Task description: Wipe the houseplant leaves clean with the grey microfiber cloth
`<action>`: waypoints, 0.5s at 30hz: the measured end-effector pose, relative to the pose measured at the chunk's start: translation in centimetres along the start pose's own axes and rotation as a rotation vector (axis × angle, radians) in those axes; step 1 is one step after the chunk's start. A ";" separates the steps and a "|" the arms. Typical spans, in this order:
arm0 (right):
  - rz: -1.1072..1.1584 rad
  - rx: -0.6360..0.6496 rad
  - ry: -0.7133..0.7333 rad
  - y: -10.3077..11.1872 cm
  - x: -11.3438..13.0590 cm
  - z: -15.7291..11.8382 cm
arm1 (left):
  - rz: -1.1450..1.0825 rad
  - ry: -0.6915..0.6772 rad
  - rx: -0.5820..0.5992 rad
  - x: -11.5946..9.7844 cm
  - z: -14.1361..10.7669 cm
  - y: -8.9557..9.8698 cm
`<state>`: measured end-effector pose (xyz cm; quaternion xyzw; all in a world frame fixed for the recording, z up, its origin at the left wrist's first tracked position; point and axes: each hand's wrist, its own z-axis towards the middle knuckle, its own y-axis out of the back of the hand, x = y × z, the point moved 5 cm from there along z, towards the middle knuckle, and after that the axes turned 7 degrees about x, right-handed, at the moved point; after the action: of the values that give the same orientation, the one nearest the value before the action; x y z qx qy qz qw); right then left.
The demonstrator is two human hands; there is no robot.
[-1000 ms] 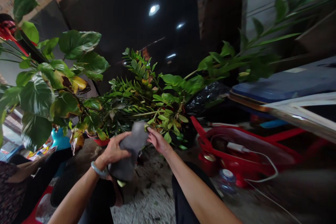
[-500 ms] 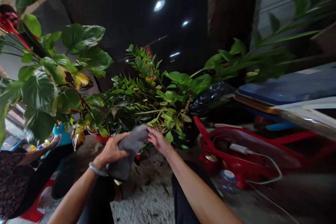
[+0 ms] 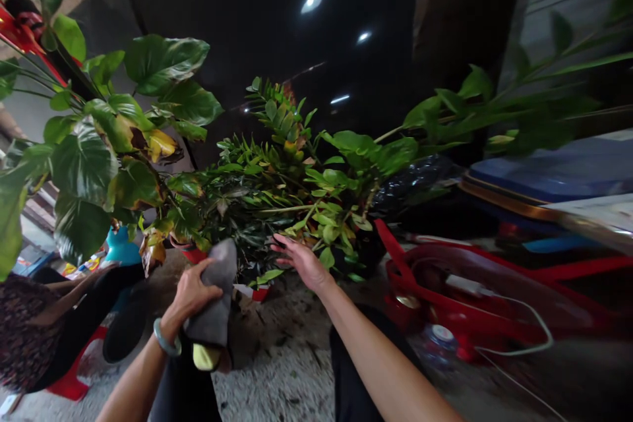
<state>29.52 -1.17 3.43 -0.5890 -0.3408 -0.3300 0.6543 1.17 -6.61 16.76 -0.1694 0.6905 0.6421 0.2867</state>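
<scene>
My left hand (image 3: 190, 297) is closed around a folded grey cloth (image 3: 216, 297), which hangs upright in front of my left knee. A pale bangle circles that wrist. Below the cloth a yellow patch (image 3: 205, 357) shows; I cannot tell what it belongs to. Over to the right, my right hand (image 3: 302, 262) is empty with its fingers apart, close to the leafy potted plants (image 3: 297, 191) and not touching the cloth. A small red-and-white pot (image 3: 258, 291) sits on the ground between my hands.
A large-leaved plant (image 3: 84, 165) rises at left beside a seated person (image 3: 30, 330) on a red stool (image 3: 74, 372). At right lie a red plastic chair (image 3: 420, 257) with a white cable (image 3: 537, 343), a clear bottle (image 3: 440, 339) and a blue lid-like slab (image 3: 544, 168).
My right hand has let go of the cloth and opened. My left hand has drawn the cloth to the left and turned it more upright.
</scene>
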 end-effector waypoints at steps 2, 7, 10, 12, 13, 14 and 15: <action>-0.001 0.008 0.006 0.2 0.0 0.0 | -0.065 -0.005 0.005 0.5 -1.2 0.0; 0.017 0.005 -0.005 0.2 0.2 0.0 | -0.105 -0.067 -0.455 -1.8 -0.2 6.9; 0.018 0.004 -0.017 -0.3 0.2 0.0 | -0.066 -0.024 -0.462 -2.3 1.7 6.5; 0.015 0.006 -0.013 -0.5 0.2 -0.1 | -0.088 0.001 -0.313 -1.8 2.1 3.6; 0.011 0.008 -0.009 -0.5 0.2 -0.1 | -0.114 -0.010 -0.221 -1.6 1.8 1.9; 0.004 0.009 -0.004 -0.4 0.3 -0.2 | -0.147 -0.039 -0.136 -1.5 1.3 0.5; -0.003 0.008 0.002 -0.2 0.3 -0.2 | -0.182 -0.073 -0.082 -1.5 0.6 -0.4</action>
<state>29.51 -1.41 3.82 -0.5857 -0.3422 -0.3300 0.6565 2.70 -6.25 17.33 -0.2195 0.6344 0.6470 0.3616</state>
